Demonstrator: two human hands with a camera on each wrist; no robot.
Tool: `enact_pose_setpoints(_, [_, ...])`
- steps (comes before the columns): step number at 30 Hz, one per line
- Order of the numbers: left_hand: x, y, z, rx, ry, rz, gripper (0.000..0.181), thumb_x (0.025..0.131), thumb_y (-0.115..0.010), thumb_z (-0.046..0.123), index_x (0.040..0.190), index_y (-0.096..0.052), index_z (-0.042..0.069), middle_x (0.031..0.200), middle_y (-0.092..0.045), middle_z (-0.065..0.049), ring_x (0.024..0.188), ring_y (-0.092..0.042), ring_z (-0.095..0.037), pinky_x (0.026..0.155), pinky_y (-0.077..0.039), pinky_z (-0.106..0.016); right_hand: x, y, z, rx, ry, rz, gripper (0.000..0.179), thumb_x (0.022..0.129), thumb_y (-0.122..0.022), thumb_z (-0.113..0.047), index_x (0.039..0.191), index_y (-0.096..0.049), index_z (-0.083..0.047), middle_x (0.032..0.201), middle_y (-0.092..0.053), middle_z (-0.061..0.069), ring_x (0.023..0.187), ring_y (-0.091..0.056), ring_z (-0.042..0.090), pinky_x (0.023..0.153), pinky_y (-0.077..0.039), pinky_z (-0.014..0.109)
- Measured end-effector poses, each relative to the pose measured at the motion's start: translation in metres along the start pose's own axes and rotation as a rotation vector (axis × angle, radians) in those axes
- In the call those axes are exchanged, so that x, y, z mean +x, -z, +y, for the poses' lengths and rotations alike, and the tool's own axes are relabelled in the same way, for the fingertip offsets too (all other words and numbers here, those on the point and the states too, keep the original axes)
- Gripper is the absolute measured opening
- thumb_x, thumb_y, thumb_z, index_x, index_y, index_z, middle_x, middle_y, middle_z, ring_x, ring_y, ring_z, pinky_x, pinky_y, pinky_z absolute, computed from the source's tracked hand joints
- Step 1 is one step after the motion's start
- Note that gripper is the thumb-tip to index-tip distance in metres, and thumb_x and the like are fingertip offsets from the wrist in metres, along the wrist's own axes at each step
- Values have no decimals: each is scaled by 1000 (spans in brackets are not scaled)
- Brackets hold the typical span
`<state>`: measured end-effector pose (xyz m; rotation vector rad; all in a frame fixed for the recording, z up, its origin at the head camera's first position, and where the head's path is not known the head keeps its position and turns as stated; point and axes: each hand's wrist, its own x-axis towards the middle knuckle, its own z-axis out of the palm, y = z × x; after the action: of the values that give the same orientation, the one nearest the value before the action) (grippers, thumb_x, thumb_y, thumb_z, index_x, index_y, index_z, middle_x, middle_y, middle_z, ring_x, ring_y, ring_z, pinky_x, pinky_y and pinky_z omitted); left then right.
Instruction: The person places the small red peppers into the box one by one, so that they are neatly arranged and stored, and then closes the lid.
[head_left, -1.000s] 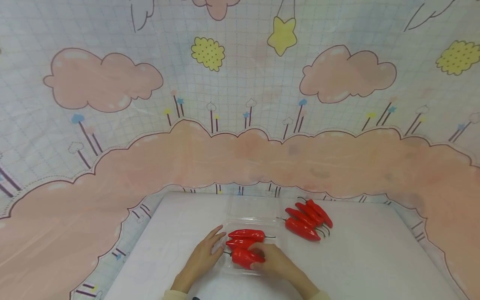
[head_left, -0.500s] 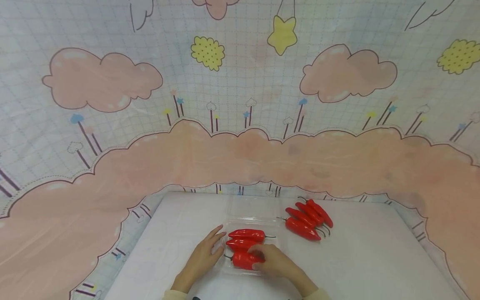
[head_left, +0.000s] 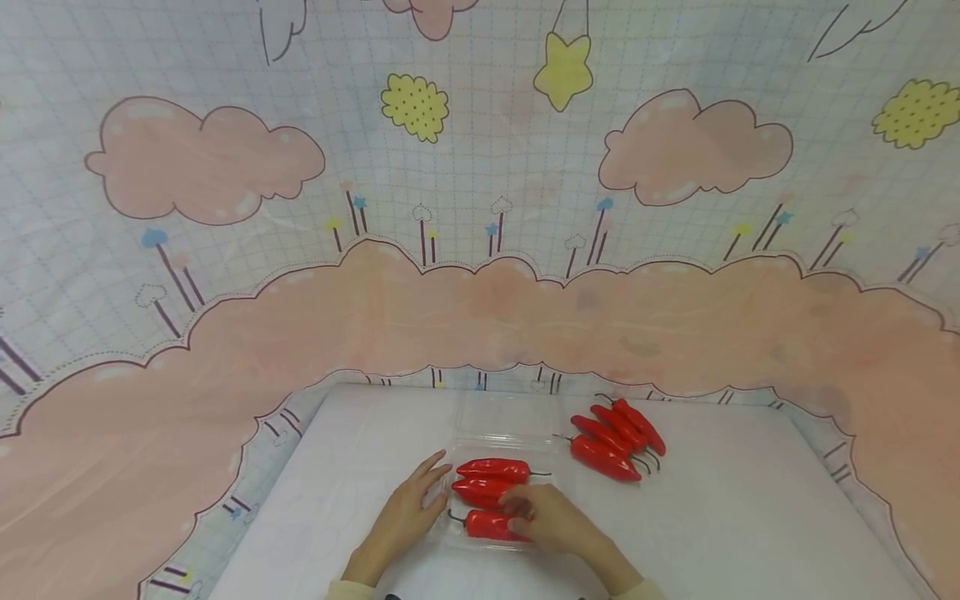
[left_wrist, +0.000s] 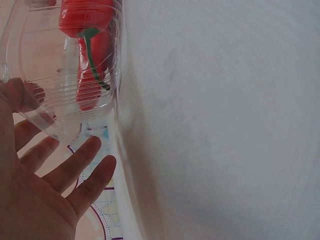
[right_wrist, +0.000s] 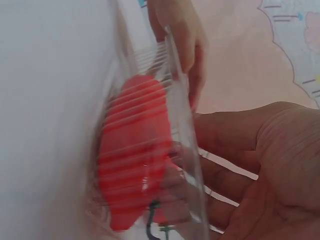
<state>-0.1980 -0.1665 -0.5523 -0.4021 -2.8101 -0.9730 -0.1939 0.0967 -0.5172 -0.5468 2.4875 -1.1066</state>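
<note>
Three red chili peppers lie side by side in a clear plastic clamshell box (head_left: 540, 454), its lid (head_left: 510, 417) folded back. My right hand (head_left: 551, 517) is over the right end of the nearest chili pepper (head_left: 483, 524), with thumb and fingers apart at its tip. Behind that lie the middle chili pepper (head_left: 476, 490) and the far chili pepper (head_left: 491, 468). In the right wrist view, a red chili pepper (right_wrist: 135, 155) shows through the ribbed wall. My left hand (head_left: 405, 512) rests at the box's left side, fingers spread and thumb at the rim.
Right of the box, several more red chili peppers (head_left: 603, 458) lie bunched on the white table (head_left: 712, 517). A patterned cloth (head_left: 480, 317) with pink clouds hangs behind the table.
The nearest chili pepper has settled lower and flatter in the box. My right thumb and fingers have loosened around it and shifted slightly right. The left hand stays put.
</note>
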Motion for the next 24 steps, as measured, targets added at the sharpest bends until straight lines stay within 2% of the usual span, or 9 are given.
enact_pose_setpoints(4, [-1, 0, 0, 2, -7, 9, 43, 92, -64, 19, 134, -60, 15, 153, -45, 2, 135, -51, -28, 105, -48, -54, -3, 7, -1, 3, 26, 16, 31, 85, -74, -17, 115, -68, -18, 98, -70, -8, 89, -63, 10, 81, -61, 35])
enact_pose_setpoints(11, [-1, -1, 0, 5, -10, 17, 43, 91, -64, 19, 134, -60, 16, 152, -46, 2, 134, -52, -28, 105, -48, -54, -11, 17, -7, -6, 23, 37, 35, 85, -74, -20, 119, -66, -18, 101, -70, -7, 93, -64, 14, 76, -61, 32])
enact_pose_setpoints(19, [-1, -1, -1, 7, -7, 18, 43, 91, -65, 20, 133, -61, 17, 152, -47, 3, 134, -53, -28, 105, -49, -54, -20, 32, -14, -27, 37, 77, 42, 87, -73, -26, 126, -64, -15, 103, -70, -5, 94, -64, 13, 78, -61, 33])
enact_pose_setpoints(24, [-1, -1, -1, 6, -5, 20, 42, 91, -65, 20, 133, -61, 18, 152, -47, 4, 134, -53, -27, 105, -48, -53, -24, 41, -15, -36, 80, 113, 41, 87, -73, -28, 125, -64, -16, 107, -71, -2, 93, -64, 11, 81, -59, 30])
